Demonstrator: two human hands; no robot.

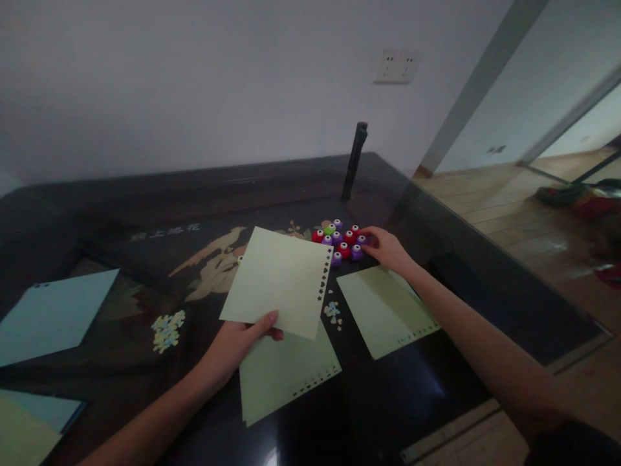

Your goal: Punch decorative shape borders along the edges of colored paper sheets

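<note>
My left hand [252, 336] pinches a pale sheet of paper [276, 278], thumb on top. Small star and heart shapes are punched along that sheet's right edge. My right hand [385, 249] is at the right side of a cluster of small craft punches [344, 250] in red, purple and green. Its thumb and fingers close around a purple craft punch [361, 240], which stands among the others. Beneath the held sheet lie more pale sheets [286, 382], also punched along one edge. Another punched sheet [378, 304] lies under my right forearm.
Small punched-out paper bits [332, 310] lie between the sheets, and a bigger pile [167, 331] lies to the left. Bluish sheets [58, 314] and a yellowish sheet [24, 427] are at far left. A black upright stick [354, 160] stands at the back of the dark glossy table [194, 194].
</note>
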